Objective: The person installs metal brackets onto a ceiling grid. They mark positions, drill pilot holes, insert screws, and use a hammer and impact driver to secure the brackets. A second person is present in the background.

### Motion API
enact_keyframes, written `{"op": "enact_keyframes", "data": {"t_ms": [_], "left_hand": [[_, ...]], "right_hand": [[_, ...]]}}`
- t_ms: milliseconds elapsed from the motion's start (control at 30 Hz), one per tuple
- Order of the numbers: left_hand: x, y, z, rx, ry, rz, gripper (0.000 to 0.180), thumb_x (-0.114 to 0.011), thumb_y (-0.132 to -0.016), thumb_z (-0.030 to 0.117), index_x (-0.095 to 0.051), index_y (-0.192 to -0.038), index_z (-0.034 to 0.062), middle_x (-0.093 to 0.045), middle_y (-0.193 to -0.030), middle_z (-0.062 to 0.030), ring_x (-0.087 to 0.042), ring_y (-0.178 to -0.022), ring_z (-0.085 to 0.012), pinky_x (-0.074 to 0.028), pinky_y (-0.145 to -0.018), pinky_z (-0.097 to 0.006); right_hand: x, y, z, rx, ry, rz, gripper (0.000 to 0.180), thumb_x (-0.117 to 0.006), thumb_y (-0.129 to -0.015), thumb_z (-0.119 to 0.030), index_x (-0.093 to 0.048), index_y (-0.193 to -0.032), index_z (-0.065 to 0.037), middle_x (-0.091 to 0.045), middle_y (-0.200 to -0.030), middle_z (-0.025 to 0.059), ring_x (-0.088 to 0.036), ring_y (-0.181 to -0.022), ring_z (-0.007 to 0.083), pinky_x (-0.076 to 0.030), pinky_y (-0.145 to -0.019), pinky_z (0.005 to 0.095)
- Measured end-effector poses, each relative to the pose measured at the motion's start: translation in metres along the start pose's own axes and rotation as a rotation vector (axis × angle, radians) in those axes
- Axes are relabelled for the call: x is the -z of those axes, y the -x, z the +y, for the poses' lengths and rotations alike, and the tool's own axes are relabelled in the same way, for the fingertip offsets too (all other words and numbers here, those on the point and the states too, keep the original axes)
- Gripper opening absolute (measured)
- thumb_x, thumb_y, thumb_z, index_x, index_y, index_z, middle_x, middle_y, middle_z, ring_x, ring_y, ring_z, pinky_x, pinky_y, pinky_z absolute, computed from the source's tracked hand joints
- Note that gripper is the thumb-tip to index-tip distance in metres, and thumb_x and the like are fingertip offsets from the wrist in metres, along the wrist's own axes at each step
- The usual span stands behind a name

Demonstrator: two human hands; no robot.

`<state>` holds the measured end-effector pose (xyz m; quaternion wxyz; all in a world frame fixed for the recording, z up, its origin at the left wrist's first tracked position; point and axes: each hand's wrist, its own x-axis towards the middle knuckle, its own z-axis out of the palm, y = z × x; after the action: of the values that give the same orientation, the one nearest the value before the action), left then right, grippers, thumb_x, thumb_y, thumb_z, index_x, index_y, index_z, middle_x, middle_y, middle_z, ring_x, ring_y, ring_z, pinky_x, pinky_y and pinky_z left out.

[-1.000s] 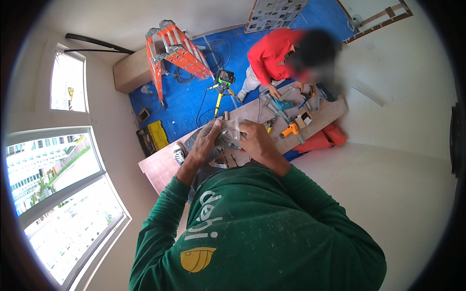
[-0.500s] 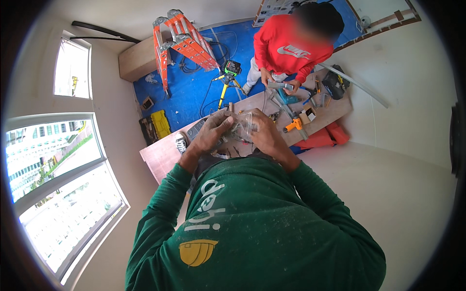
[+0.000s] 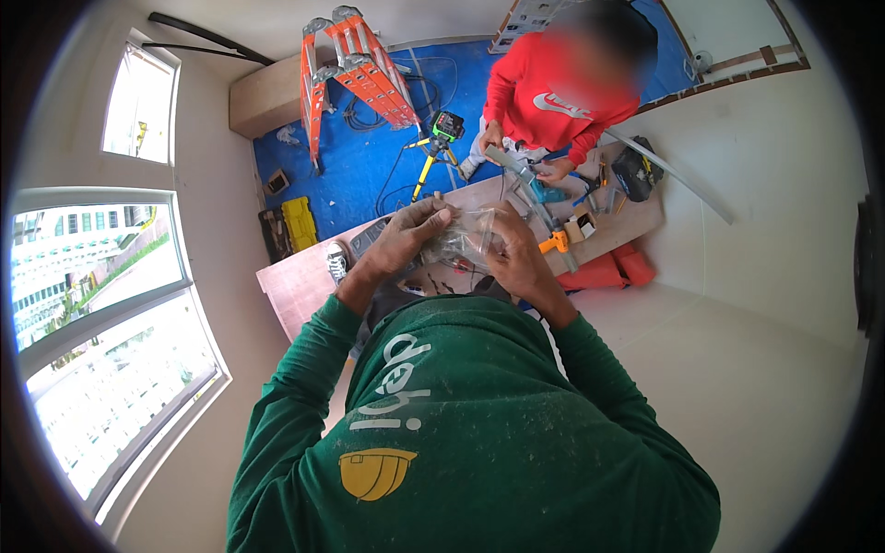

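Both my hands hold a clear plastic bag (image 3: 464,238) in front of my body, above the wooden board. My left hand (image 3: 412,234) pinches its left side between thumb and fingers. On the other side, my right hand (image 3: 514,251) is closed on the bag's right edge. Small grey pieces show through the plastic, but their kind is too blurred to tell. Under the bag and hands, small tools and parts lie on the wooden board (image 3: 300,290), partly hidden.
Across the board a person in a red sweatshirt (image 3: 558,92) handles a grey metal piece (image 3: 510,164). An orange-handled tool (image 3: 554,242) and a black bag (image 3: 636,170) lie to the right. Beyond stand a laser level on a yellow tripod (image 3: 446,129) and an orange stepladder (image 3: 369,88).
My hands have spread slightly apart, and the plastic bag is stretched wider between them. The other person has brought the metal piece from level to slanted, one hand now lower.
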<state>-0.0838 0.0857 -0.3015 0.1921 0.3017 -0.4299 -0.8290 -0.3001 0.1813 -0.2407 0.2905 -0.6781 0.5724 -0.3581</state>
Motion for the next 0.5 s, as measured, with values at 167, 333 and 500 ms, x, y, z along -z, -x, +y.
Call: {"op": "enact_keyframes", "data": {"t_ms": [167, 333, 500], "left_hand": [[-0.006, -0.007, -0.005, 0.003, 0.261, -0.019, 0.026, -0.060, -0.112, 0.028, -0.070, -0.121, 0.0052, -0.066, -0.109, 0.0040, -0.060, -0.101, -0.0069, -0.050, -0.094, -0.027], [-0.006, -0.016, -0.011, -0.012, 0.448, -0.102, 0.020, -0.061, -0.111, 0.020, -0.067, -0.124, 0.0062, -0.069, -0.113, -0.0006, -0.067, -0.104, -0.0126, -0.055, -0.093, -0.031], [-0.010, -0.026, -0.008, 0.047, 0.509, -0.120, 0.021, -0.068, -0.107, 0.019, -0.070, -0.122, 0.0053, -0.071, -0.117, 0.0011, -0.067, -0.108, -0.0128, -0.053, -0.099, -0.033]], "right_hand": [[0.026, -0.006, -0.025, 0.057, 0.087, 0.075, 0.017, -0.071, -0.088, 0.000, -0.064, -0.104, 0.000, -0.061, -0.123, 0.0203, -0.064, -0.112, 0.0370, -0.053, -0.095, 0.0441], [0.052, -0.010, -0.048, -0.017, -0.383, 0.245, 0.013, -0.063, -0.096, 0.000, -0.053, -0.088, -0.001, -0.068, -0.111, 0.0181, -0.068, -0.103, 0.0246, -0.056, -0.091, 0.0401], [0.072, -0.010, -0.052, -0.404, -0.896, 0.222, 0.018, -0.054, -0.101, -0.003, -0.044, -0.086, -0.007, -0.053, -0.082, 0.0078, -0.055, -0.064, 0.0125, -0.051, -0.058, 0.0294]]}}
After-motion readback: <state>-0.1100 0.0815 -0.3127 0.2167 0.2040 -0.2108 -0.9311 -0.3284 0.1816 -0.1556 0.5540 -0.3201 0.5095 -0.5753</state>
